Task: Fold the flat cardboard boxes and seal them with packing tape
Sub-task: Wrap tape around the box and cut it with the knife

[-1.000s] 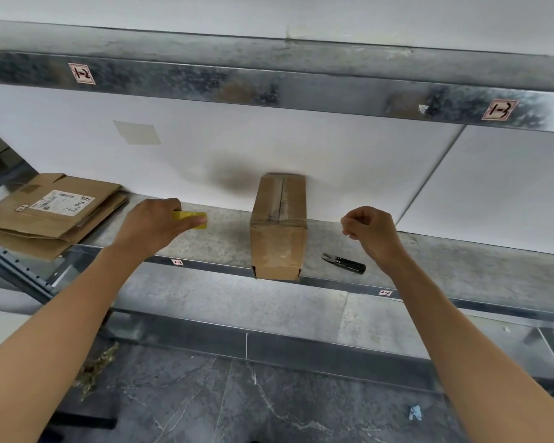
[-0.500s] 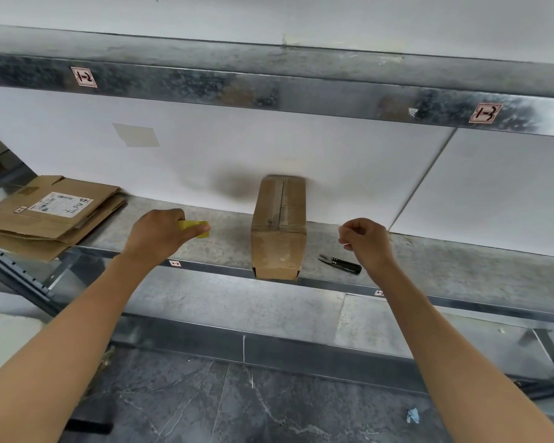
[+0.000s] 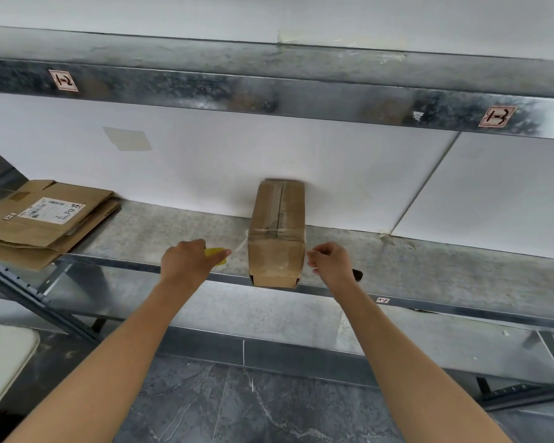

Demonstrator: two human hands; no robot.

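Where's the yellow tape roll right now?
In the head view, the left hand grips the yellow tape roll just left of the cardboard box, above the metal shelf near its front edge.

One wide-angle camera on the person's head faces forward and slightly down at a shelf (image 3: 173,231) against a wall (image 3: 205,161). It is close: the outstretched left hand (image 3: 186,262) and right hand (image 3: 331,262) reach the shelf.

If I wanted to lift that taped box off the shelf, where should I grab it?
Probably by its two long sides, reaching in from the front. The box lies lengthwise, with its far end against the wall and its near end at the shelf edge, so the sides are the free faces.
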